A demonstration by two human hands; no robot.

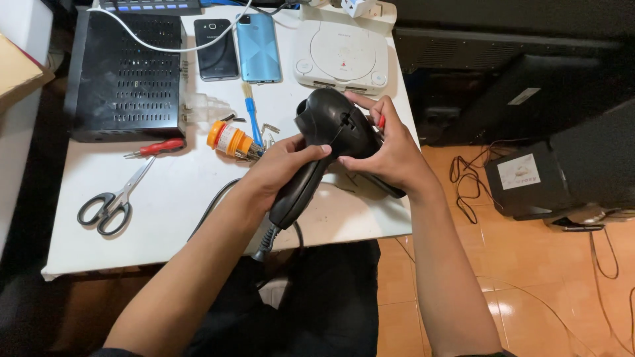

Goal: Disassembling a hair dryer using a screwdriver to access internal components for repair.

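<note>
At the far left of the white tabletop (165,218) we see black-handled steel scissors (112,201) lying flat, and behind them a black perforated metal box (126,73) with a white cable (172,46) draped over it. Just beside the box's front edge lies a red-handled screwdriver (157,147), then an orange plastic pill bottle (227,139) on its side — a blue-handled tool (252,119) sits just behind it. Two smartphones rest further back, a black one (215,49) and a light blue one (258,47), next to a pale grey round-lidded game console (342,56). Our left hand (281,168) is wrapped around the handle of the black plastic hair dryer (324,142), held above the table's front edge; our right hand (387,149) clasps its body, and a red-handled tool (381,121) peeks out between those fingers.
</note>
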